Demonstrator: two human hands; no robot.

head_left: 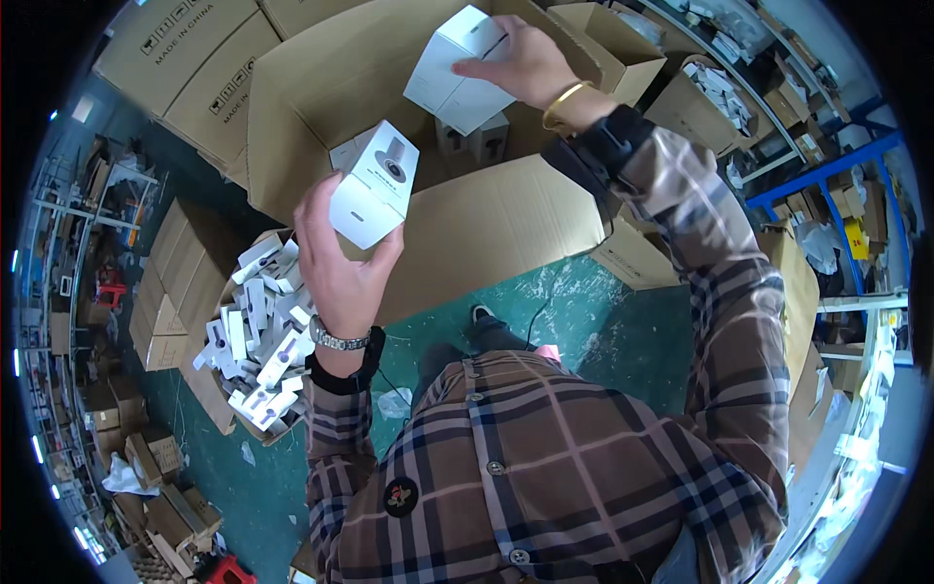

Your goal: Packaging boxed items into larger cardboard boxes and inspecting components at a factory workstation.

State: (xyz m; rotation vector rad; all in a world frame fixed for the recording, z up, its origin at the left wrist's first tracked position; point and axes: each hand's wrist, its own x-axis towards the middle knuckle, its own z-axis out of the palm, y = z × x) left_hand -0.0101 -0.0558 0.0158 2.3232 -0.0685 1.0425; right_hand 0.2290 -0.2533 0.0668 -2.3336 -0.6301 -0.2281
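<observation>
My left hand [341, 263] is closed around a white product box [375, 185], tilted, with a camera-like device pictured on the side that shows. Farther right and higher, my right hand [525, 66] grips another white box or boxes [457, 73], thumb on one side; a seam runs across, so I cannot tell if it is one or two. Both are held over a large open cardboard carton [486, 219] whose near flap is folded outward. Inside it, below my right hand, stand more small white boxes [477, 141].
At the left a carton [219, 414] is heaped with small white boxes [258, 341]. Closed cartons [195, 68] are stacked at the back left. Open cartons [696, 102] and a blue shelf rack [837, 170] stand at the right. A dark cable [540, 316] lies on the green floor [574, 311].
</observation>
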